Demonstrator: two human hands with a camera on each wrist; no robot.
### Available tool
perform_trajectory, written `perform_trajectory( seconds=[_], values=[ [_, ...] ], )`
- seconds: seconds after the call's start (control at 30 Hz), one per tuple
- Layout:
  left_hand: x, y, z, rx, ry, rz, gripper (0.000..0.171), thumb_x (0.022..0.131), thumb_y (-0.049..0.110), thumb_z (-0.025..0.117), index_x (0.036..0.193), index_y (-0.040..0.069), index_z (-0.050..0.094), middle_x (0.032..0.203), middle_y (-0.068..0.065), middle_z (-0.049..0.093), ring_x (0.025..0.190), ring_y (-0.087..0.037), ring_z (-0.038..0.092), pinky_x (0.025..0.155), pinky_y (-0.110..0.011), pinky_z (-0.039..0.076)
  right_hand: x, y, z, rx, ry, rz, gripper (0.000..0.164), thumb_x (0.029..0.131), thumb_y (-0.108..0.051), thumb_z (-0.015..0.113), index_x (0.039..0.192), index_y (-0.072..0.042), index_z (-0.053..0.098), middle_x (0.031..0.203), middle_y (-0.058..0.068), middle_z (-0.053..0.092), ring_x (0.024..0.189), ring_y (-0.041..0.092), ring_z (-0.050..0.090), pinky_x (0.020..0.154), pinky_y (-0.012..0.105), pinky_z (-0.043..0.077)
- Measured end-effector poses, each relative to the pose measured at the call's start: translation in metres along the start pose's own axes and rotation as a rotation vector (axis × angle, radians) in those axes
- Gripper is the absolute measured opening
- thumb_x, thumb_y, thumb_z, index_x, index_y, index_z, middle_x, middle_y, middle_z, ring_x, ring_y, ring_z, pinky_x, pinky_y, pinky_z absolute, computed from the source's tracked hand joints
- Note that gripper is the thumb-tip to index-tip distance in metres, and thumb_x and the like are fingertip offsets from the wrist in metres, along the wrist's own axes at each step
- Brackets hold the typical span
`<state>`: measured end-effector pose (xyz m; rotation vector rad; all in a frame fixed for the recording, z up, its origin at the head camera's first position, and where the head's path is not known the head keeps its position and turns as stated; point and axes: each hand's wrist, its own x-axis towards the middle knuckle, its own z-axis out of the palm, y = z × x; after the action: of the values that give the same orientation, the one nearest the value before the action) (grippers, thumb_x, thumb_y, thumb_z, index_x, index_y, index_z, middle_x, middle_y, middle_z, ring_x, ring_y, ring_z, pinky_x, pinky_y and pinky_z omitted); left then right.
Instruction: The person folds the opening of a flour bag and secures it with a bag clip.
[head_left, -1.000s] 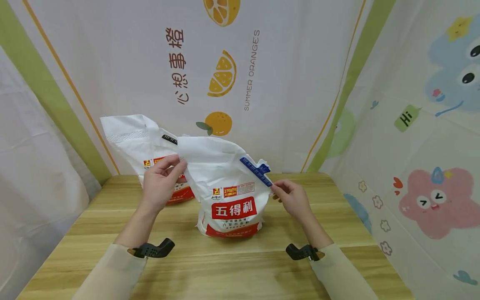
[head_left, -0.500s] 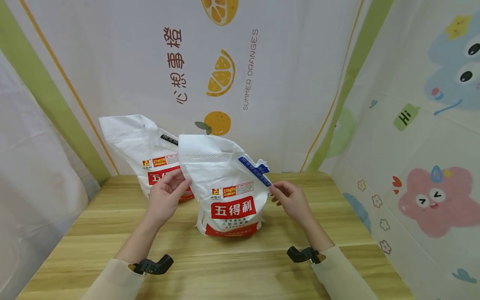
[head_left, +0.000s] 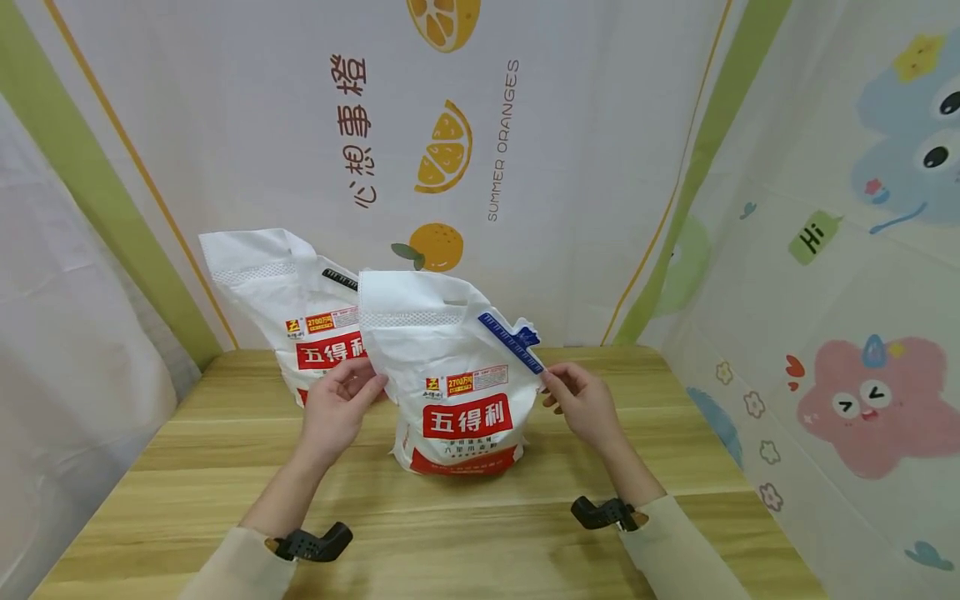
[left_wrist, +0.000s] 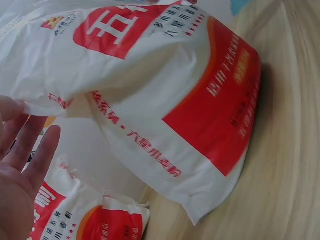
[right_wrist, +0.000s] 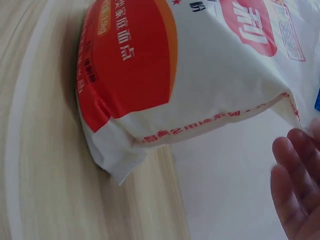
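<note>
A white and red bag of flour (head_left: 465, 346) stands upright on the table, its top folded over to the left. A blue sealing clip (head_left: 512, 342) runs slanting across its upper right edge. My left hand (head_left: 339, 412) pinches the bag's left side edge between thumb and finger; in the left wrist view the other fingers of this hand (left_wrist: 22, 165) are spread behind the edge. On the opposite side my right hand (head_left: 588, 408) pinches the right edge just under the clip's lower end. The right wrist view shows the bag's base (right_wrist: 127, 85) resting on the wood.
Behind and to the left stands a second flour bag (head_left: 258, 279) with a black clip (head_left: 340, 279), partly hidden by the front bag and my left hand. The wooden table (head_left: 450, 542) ends at a white curtain (head_left: 570, 208) printed with oranges.
My left hand has slid down along the front bag's left edge, from near the folded top to about mid-height. The right hand keeps its place below the blue clip.
</note>
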<state>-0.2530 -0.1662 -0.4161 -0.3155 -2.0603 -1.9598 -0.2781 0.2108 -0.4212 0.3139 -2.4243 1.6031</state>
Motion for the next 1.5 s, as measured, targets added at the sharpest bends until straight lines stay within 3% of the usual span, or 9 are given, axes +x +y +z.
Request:
perform_trajectory(
  seconds=[0.1, 0.2, 0.33, 0.5, 0.67, 0.83, 1.07, 1.5],
  values=[
    [-0.004, -0.006, 0.004, 0.006, -0.092, -0.055, 0.052, 0.106, 0.013, 0.073, 0.153, 0.000, 0.055, 0.135, -0.002, 0.070, 0.120, -0.012, 0.072, 0.099, -0.029, 0.063, -0.002, 0.005, 0.003, 0.040, -0.074, 0.056, 0.036, 0.111, -0.031, 0.067, 0.136, -0.005, 0.068, 0.120, 0.020, 0.075, 0.106, 0.030, 0.077, 0.093, 0.050, 0.066],
    [-0.010, -0.016, 0.013, 0.044, -0.223, -0.114, 0.067, 0.104, 0.020, 0.076, 0.161, 0.009, 0.043, 0.148, -0.013, 0.063, 0.133, -0.026, 0.066, 0.107, -0.035, 0.060, -0.007, 0.011, 0.012, 0.046, -0.208, 0.129, 0.059, 0.109, -0.044, 0.068, 0.157, -0.014, 0.054, 0.143, 0.019, 0.066, 0.132, 0.041, 0.067, 0.109, 0.060, 0.058],
    [-0.017, -0.027, 0.034, 0.051, -0.346, -0.152, 0.075, 0.099, 0.023, 0.083, 0.160, 0.014, 0.041, 0.156, -0.016, 0.060, 0.143, -0.037, 0.062, 0.115, -0.048, 0.056, -0.015, 0.018, 0.028, 0.062, -0.347, 0.183, 0.077, 0.103, -0.051, 0.074, 0.167, -0.022, 0.041, 0.157, 0.014, 0.057, 0.142, 0.045, 0.061, 0.110, 0.060, 0.057],
    [-0.018, -0.027, 0.053, 0.098, -0.279, -0.174, 0.067, 0.095, 0.026, 0.088, 0.151, 0.018, 0.052, 0.147, -0.010, 0.068, 0.132, -0.031, 0.071, 0.108, -0.048, 0.061, -0.018, 0.019, 0.041, 0.086, -0.348, 0.166, 0.073, 0.100, -0.051, 0.079, 0.162, -0.027, 0.048, 0.151, 0.006, 0.064, 0.137, 0.035, 0.066, 0.108, 0.056, 0.059],
    [-0.017, -0.023, 0.054, 0.178, -0.216, -0.194, 0.067, 0.094, 0.033, 0.089, 0.150, 0.021, 0.054, 0.143, -0.008, 0.071, 0.127, -0.029, 0.073, 0.105, -0.048, 0.062, -0.016, 0.016, 0.043, 0.056, -0.329, 0.143, 0.069, 0.101, -0.051, 0.077, 0.160, -0.026, 0.051, 0.150, 0.005, 0.067, 0.137, 0.033, 0.066, 0.110, 0.056, 0.059],
    [-0.017, -0.025, 0.050, 0.164, -0.232, -0.195, 0.067, 0.095, 0.031, 0.088, 0.151, 0.019, 0.053, 0.146, -0.009, 0.069, 0.131, -0.030, 0.071, 0.107, -0.048, 0.061, -0.016, 0.016, 0.041, 0.036, -0.342, 0.151, 0.069, 0.101, -0.052, 0.077, 0.159, -0.024, 0.052, 0.150, 0.006, 0.067, 0.138, 0.035, 0.066, 0.109, 0.056, 0.059],
    [-0.019, -0.032, 0.049, 0.131, -0.335, -0.212, 0.078, 0.091, 0.031, 0.092, 0.154, 0.027, 0.047, 0.150, -0.005, 0.066, 0.136, -0.030, 0.068, 0.110, -0.051, 0.060, -0.018, 0.021, 0.042, 0.083, -0.423, 0.136, 0.067, 0.104, -0.043, 0.076, 0.160, -0.021, 0.048, 0.153, 0.010, 0.064, 0.143, 0.038, 0.061, 0.116, 0.060, 0.053],
    [-0.018, -0.038, 0.050, 0.154, -0.283, -0.213, 0.078, 0.090, 0.042, 0.092, 0.154, 0.030, 0.048, 0.148, -0.002, 0.068, 0.134, -0.030, 0.070, 0.107, -0.051, 0.061, -0.012, 0.022, 0.043, 0.068, -0.400, 0.113, 0.060, 0.105, -0.045, 0.073, 0.155, -0.018, 0.055, 0.148, 0.009, 0.069, 0.141, 0.035, 0.064, 0.116, 0.060, 0.053]
  ],
)
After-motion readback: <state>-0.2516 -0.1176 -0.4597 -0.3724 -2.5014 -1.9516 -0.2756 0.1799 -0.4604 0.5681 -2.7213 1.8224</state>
